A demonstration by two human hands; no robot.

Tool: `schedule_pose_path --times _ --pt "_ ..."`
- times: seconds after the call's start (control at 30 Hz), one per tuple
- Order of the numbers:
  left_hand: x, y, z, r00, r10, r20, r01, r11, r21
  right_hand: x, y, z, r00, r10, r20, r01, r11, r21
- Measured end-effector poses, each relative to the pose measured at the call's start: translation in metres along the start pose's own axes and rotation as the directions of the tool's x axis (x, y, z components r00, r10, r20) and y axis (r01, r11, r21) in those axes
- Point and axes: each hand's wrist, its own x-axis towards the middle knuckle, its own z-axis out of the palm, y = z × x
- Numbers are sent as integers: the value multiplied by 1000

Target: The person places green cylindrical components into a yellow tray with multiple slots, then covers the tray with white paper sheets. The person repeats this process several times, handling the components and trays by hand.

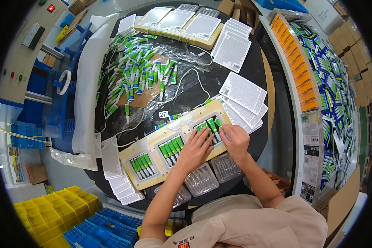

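Observation:
A cream-yellow frame (146,182) with three wells lies slanted on the round black table. Small green tubes with white nozzles (143,165) stand in rows in the left well, and more tubes (171,149) fill the middle one. Over the right well, my left hand (196,151) rests with its fingers stretched across the tubes there, hiding some of them. At that well's right end my right hand (236,141) is closed, thumb and fingertips pinching at the end of a small green tube (218,122); the fingers partly hide the grip.
Loose tubes (136,68) are heaped on the table's far left. Printed white cards (244,93) lie stacked at the right. Clear blister trays (201,180) sit at the near edge. A second frame (198,41) bears cards at the back. A blue press (66,103) stands left.

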Motion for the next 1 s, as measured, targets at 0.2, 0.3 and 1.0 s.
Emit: schedule_pose_path --times 0.2,0.3,1.0 --pt "-4 3 -6 999 -39 8 39 999 4 -7 -6 11 990 107 94 -90 981 -169" --pt "-9 9 -10 994 -107 -9 107 992 68 -6 -9 11 979 137 152 -111 980 -167" --pt "-11 12 -25 973 -151 172 117 974 192 73 136 -81 802 -38 595 388 791 -473"
